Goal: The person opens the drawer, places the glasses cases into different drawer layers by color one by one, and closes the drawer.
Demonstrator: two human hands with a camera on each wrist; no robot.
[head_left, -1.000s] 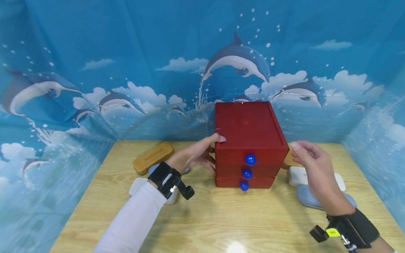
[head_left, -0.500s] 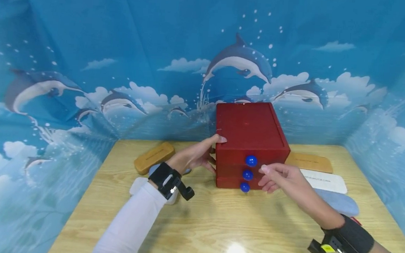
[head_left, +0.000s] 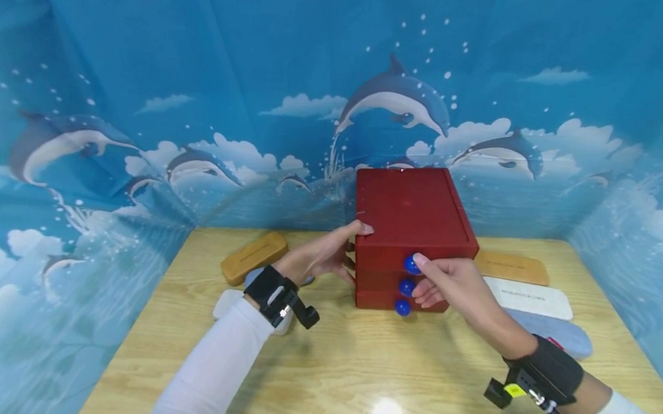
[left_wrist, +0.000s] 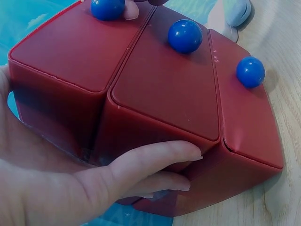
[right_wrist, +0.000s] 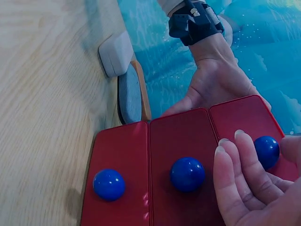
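Note:
A red cabinet (head_left: 408, 205) with three stacked drawers stands toward the back of the table, its front bearing three round blue knobs. My left hand (head_left: 325, 255) rests on the cabinet's left side, thumb over the top edge and extended fingers along the side wall, as the left wrist view shows. My right hand (head_left: 458, 284) is at the drawer front and pinches the top knob (right_wrist: 266, 152) between thumb and fingers. Its other fingers hang in front of the middle knob (right_wrist: 187, 174). The bottom knob (head_left: 402, 307) is untouched. All three drawers sit closed.
Right of the cabinet lie a tan case (head_left: 512, 267), a white case (head_left: 531, 299) and a blue-grey case (head_left: 554, 333). Another tan case (head_left: 254, 257) and a white case (head_left: 225, 303) lie at the left, partly behind my left arm. A dolphin-print curtain (head_left: 295, 53) backs the table.
My right hand has moved left from beside the cabinet's right edge to the top knob and now pinches it. My left hand has stayed on the cabinet's side.

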